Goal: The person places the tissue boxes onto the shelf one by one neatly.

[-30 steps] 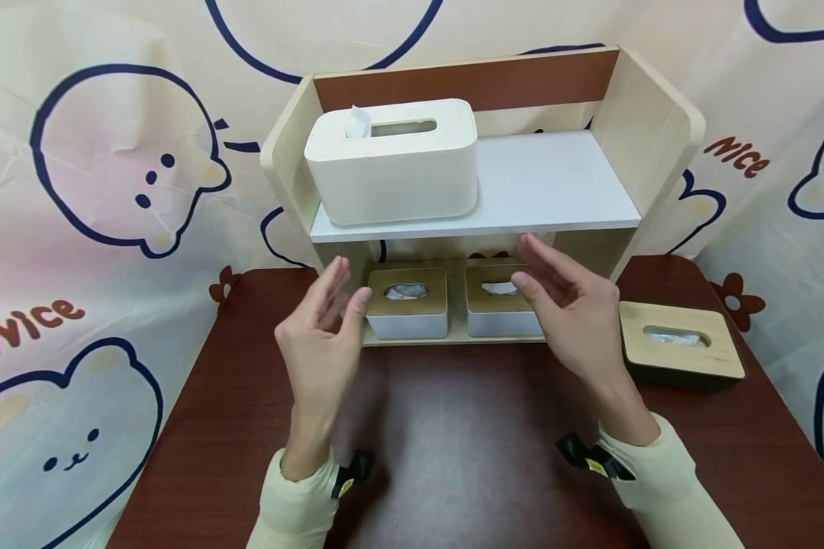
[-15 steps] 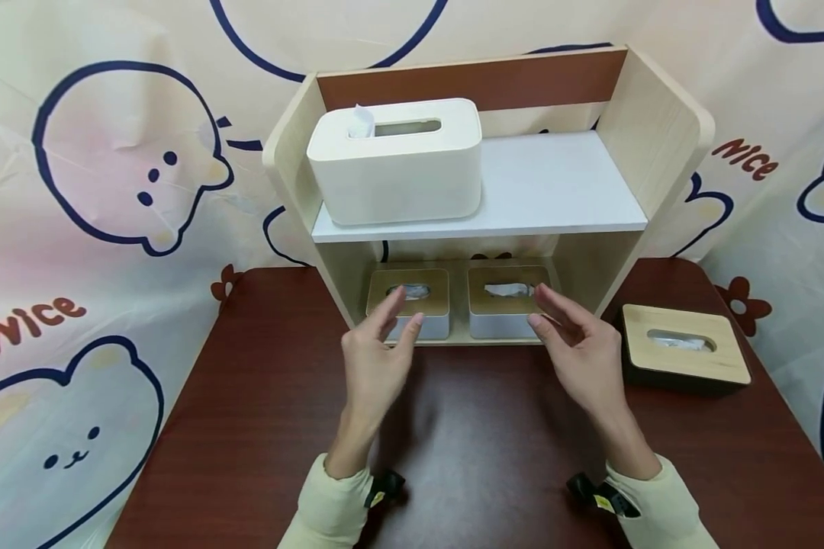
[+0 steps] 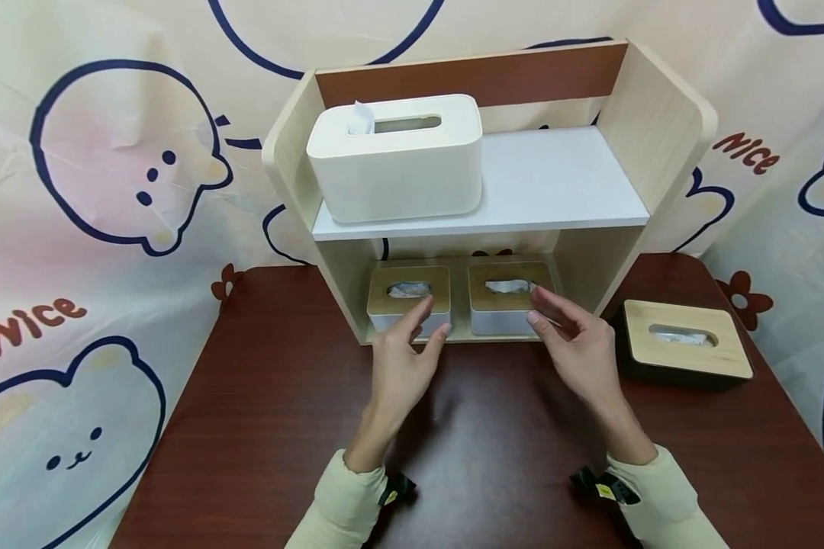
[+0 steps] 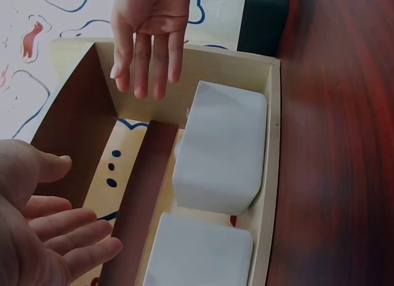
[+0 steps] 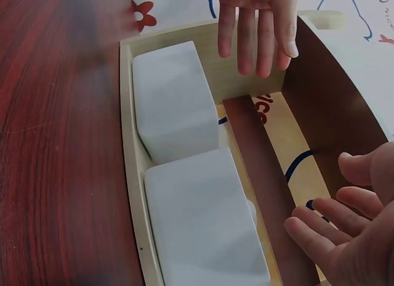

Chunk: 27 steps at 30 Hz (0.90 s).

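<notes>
My left hand [image 3: 403,362] hovers before the lower shelf, its fingers loosely extended and holding nothing. Just behind it stands the left white tissue box [image 3: 378,303] with a wood-look lid. My right hand [image 3: 582,354], likewise holding nothing, is near the front right corner of a second white tissue box [image 3: 497,322]; the head view does not settle whether its fingertips touch. Both boxes sit side by side on the lower shelf, tissue showing in their slots. In the left wrist view, my left palm [image 4: 49,236] faces the right hand [image 4: 154,36] across the shelf opening.
A larger cream tissue box [image 3: 398,183] occupies the left of the white upper shelf [image 3: 556,183]. Right of the wooden shelf unit, a dark tissue box [image 3: 687,343] with a pale wood lid lies on the reddish-brown table [image 3: 261,427]. A patterned cloth [image 3: 110,290] hangs behind.
My left hand has moved right and towards me, closer to my right hand. The right hand has lowered, then stayed nearly still. The tissue boxes keep their places.
</notes>
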Each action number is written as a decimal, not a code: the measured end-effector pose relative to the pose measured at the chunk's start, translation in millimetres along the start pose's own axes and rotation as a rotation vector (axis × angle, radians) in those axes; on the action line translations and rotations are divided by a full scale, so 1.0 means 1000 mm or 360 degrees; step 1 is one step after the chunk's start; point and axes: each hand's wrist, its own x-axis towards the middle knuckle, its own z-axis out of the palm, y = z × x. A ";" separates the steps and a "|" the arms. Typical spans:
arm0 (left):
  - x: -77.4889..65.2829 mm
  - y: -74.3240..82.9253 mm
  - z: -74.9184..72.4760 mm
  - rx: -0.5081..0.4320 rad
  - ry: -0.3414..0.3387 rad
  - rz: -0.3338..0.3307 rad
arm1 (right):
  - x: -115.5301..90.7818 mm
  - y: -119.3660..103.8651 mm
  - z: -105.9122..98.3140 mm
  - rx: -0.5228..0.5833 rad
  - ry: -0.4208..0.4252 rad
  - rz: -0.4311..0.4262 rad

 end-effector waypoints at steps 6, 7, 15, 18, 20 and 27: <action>-0.005 0.002 0.016 0.0036 -0.0030 0.0082 | -0.009 0.005 -0.007 -0.0065 -0.0053 0.0049; -0.006 0.003 0.020 0.0041 -0.0044 0.0099 | -0.012 0.007 -0.009 -0.0099 -0.0062 0.0057; -0.016 0.017 0.055 0.0094 -0.0202 0.0188 | -0.034 0.026 -0.029 -0.0367 -0.0008 0.0094; -0.018 0.022 0.067 0.0094 -0.0253 0.0199 | -0.040 0.031 -0.040 -0.0445 0.0022 0.0087; -0.020 0.025 0.075 0.0090 -0.0278 0.0214 | -0.045 0.034 -0.047 -0.0517 0.0054 0.0083; -0.024 0.034 0.100 0.0121 -0.0331 0.0257 | -0.059 0.044 -0.071 -0.0612 0.0148 0.0131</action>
